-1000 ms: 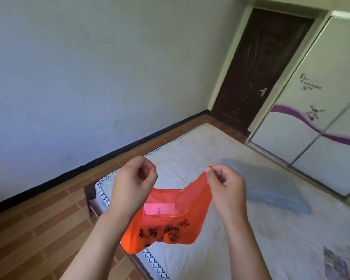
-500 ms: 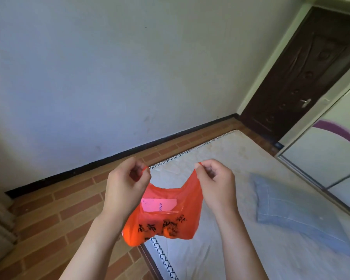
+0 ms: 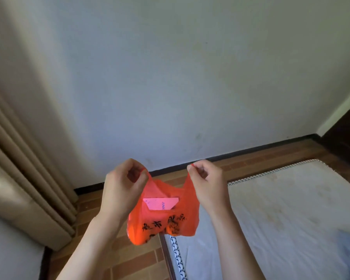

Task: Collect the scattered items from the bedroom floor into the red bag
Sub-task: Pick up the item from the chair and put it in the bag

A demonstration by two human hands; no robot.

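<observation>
Left hand [image 3: 122, 188]: fingers curled, pinching one handle of the red bag [image 3: 166, 217]. Right hand [image 3: 207, 183]: same pinch on the other handle. Bag hangs between them, mouth pulled apart, above the brick floor [image 3: 129, 263] at the mattress [image 3: 281, 219] corner. A pink card [image 3: 161, 203] sits inside; bag bottom bulges, contents otherwise unclear. No loose items show on the visible floor. Judgement: collection partly or mostly done; remaining floor unseen.

Two bare forearms, left hand [image 3: 121, 188], right hand [image 3: 208, 184]
</observation>
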